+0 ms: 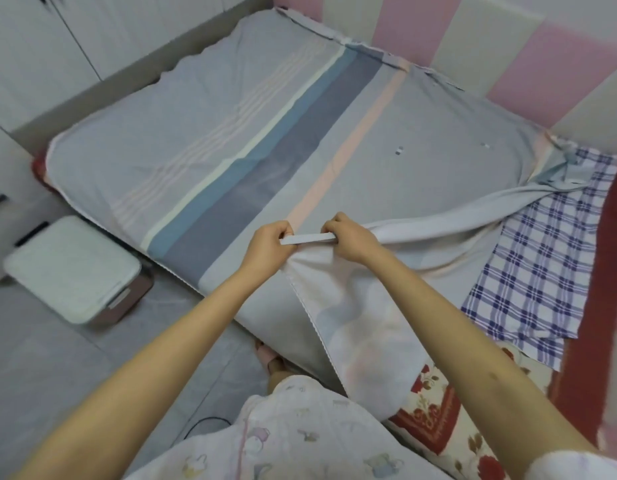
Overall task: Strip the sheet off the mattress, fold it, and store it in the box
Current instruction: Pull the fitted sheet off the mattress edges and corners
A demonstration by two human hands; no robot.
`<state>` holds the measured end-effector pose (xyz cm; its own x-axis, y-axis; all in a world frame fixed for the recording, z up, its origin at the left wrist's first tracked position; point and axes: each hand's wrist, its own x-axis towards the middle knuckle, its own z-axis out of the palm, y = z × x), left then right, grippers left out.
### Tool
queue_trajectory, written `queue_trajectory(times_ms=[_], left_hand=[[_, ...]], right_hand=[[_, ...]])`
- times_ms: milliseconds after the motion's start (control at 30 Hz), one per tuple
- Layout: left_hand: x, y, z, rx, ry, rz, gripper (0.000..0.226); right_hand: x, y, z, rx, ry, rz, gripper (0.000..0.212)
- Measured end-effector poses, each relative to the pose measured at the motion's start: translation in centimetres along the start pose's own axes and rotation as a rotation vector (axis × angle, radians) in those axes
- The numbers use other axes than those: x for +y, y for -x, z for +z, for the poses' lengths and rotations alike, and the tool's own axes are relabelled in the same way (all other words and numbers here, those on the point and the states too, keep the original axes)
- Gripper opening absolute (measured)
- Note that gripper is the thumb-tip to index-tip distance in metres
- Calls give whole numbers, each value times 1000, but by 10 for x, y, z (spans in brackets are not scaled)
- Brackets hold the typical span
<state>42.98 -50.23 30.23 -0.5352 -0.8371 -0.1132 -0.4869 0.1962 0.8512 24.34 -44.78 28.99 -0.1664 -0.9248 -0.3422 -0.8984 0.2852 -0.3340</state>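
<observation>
Left hand and right hand pinch the ends of a strap at the bed's near edge. The sheet stretches ahead and leftward, its near-right corner loose.

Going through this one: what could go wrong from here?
The left hand and right hand pinch a white strap at the freed corner of the sheet. The far edge looks tucked, so a hard pull may tear it. The checked cloth beneath could drag along.
</observation>
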Motion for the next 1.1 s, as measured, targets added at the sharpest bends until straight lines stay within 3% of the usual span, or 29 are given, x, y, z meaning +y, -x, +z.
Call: queue_trajectory(times_ms=[167, 267, 400, 600, 767, 933, 1100], left_hand=[[-16, -66, -29, -58, 40, -84, 41], [-27, -94, -49, -18, 85, -93, 27], [-46, -120, -80, 78, 198, -96, 10], [-101, -170, -151, 108, 158, -108, 12], [-172, -222, -207, -73, 74, -165, 17], [-230, -260, -248, -395, -35, -176, 15], [-273, -281, -260, -468, 49, -227, 13]], right_hand=[[1, -72, -13, 140, -41, 116, 40], [-13, -112, -26, 259, -97, 93, 41], [-44, -158, -36, 270, -105, 14, 38], [-114, -238, -30, 301, -139, 53, 26], [-169, -305, 6, 153, -30, 180, 17], [-218, -351, 43, -5, 12, 371, 24], [-247, -383, 65, -34, 1, 425, 16]])
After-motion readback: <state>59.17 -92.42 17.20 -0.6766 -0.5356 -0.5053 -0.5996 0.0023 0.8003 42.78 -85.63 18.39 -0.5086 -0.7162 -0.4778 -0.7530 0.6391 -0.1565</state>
